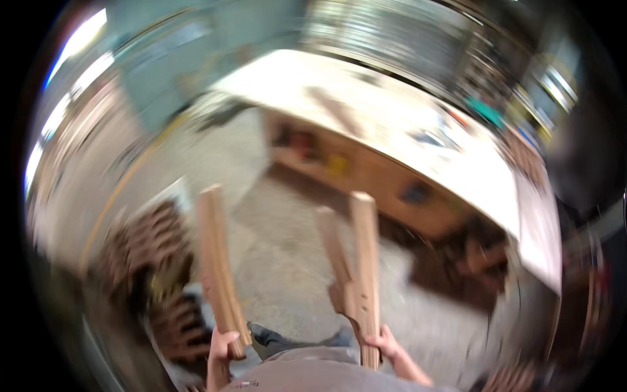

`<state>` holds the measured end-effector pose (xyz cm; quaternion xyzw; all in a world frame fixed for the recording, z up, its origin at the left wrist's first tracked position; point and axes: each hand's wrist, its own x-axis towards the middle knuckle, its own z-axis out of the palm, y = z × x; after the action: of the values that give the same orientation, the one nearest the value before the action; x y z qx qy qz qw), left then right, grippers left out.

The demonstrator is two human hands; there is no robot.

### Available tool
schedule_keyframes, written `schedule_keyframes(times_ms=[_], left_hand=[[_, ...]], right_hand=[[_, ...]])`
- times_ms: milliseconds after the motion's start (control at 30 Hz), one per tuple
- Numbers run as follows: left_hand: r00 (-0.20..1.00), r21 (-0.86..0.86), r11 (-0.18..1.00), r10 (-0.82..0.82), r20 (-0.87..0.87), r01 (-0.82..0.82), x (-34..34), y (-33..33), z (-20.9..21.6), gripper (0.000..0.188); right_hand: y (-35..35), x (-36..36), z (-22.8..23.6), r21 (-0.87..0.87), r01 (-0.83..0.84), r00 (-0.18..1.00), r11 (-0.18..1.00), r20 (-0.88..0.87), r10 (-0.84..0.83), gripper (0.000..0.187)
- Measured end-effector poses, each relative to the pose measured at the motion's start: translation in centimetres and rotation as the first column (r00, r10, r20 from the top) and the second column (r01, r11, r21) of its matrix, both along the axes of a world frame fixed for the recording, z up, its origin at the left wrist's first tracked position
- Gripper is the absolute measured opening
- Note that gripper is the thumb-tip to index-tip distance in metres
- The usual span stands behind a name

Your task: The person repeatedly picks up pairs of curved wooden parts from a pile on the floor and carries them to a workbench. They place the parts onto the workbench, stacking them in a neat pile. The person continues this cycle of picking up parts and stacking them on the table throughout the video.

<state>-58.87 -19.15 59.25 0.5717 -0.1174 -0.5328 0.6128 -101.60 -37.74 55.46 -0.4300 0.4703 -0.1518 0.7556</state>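
Note:
My left hand [223, 343] is closed around the lower end of long wooden pieces [217, 268], which lie side by side and point up and away from me. On the other side, my right hand [388, 342] grips a straight wooden piece [366, 261] with small dark holes along it. Beside that one, a curved wooden piece [334, 245] leans out to the left and seems to be held in the same grip. Motion blur hides how the pieces meet and part of my fingers.
A long workbench [382, 157] with a pale top runs across the right. On it lie a brown wooden piece [334, 111], a green item [484, 113] and blurred tools. Stacked brown wooden parts [157, 238] stand at my left. A yellow line [124, 184] marks the floor.

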Motion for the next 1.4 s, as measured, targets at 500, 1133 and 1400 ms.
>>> schedule_keyframes(times_ms=[500,1133,1400], left_hand=[[0.714,-0.182,0.694,-0.695,0.083,0.697,-34.1,-39.7,0.6,0.076],[0.435,0.085,0.475,-0.854,0.284,0.876,-58.1,-81.1,-2.4,0.086],[0.348,0.267,0.443,-0.875,0.336,0.856,-60.4,-90.2,-2.9,0.079]], right_hand=[[-14.4,-31.0,0.3,-0.309,0.699,0.714,0.645,0.348,-0.608,0.070],[-67.7,-62.2,3.4,-0.203,0.939,0.343,0.276,0.579,-0.739,0.051],[-95.2,-72.0,0.6,-0.143,0.977,0.215,0.161,0.596,-0.773,0.035]])
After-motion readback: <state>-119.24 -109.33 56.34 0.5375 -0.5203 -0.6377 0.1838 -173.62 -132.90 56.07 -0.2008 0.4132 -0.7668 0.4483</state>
